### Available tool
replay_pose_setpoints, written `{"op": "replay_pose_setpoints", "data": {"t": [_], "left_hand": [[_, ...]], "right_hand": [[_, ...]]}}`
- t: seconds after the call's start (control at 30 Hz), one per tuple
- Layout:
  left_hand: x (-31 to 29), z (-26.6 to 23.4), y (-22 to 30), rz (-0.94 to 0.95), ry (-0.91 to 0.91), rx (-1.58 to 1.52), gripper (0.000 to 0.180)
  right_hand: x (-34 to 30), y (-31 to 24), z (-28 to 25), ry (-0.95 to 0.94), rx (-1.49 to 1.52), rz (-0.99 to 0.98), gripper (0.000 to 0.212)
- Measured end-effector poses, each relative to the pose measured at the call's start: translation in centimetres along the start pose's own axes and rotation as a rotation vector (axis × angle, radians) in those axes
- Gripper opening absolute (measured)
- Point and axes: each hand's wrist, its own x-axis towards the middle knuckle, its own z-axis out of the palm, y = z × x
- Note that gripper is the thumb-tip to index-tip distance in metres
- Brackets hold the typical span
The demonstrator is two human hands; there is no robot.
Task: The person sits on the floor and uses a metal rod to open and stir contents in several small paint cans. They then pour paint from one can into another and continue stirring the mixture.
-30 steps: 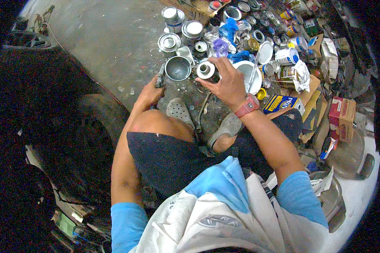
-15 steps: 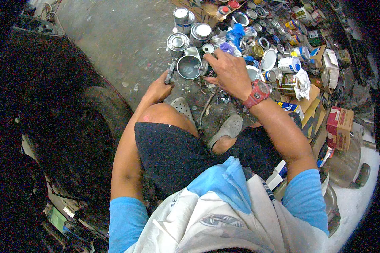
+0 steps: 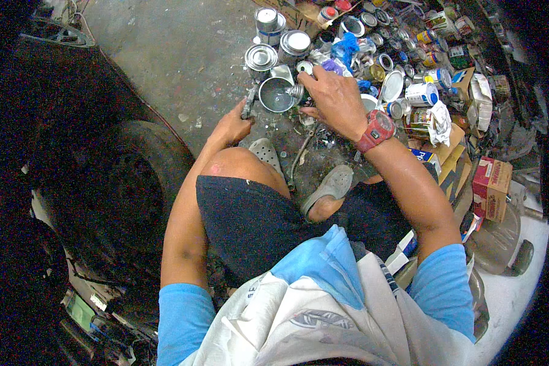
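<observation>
My left hand is closed round a grey, paint-stained stick-like piece, which stands up beside the left rim of an open metal cup. Greyish liquid seems to lie inside this cup. On its right side, my right hand grips a small metal container, tilted so that its shiny round mouth sits at the cup's rim. Most of that container is hidden under my fingers. Just beyond the cup stand a closed silver paint can and another can with a white top.
Many cans and jars crowd the right, with a blue crumpled bag and a white rag among them. A red and brown box lies nearer me. To the left is a dark vehicle tyre. A bent rod lies between my feet.
The view has shifted slightly, so the cans and cup appear a little farther right. Both hands keep almost the same grip and place at the cup.
</observation>
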Motion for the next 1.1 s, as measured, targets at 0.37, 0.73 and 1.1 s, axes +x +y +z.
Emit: {"op": "replay_pose_setpoints", "data": {"t": [0.37, 0.73, 1.1], "left_hand": [[-0.9, 0.1, 0.9, 0.026, 0.032, -0.057, 0.078], [-0.9, -0.2, 1.0, -0.043, 0.013, -0.054, 0.076], [-1.5, -3.4, 1.9, -0.022, 0.046, -0.202, 0.069]], "right_hand": [[-0.4, -0.1, 0.5, 0.034, 0.032, -0.046, 0.066], [-1.3, 0.8, 3.0, 0.279, 0.477, 0.211, 0.061], [-6.3, -0.6, 19.3, 0.251, 0.723, 0.619, 0.062]]}}
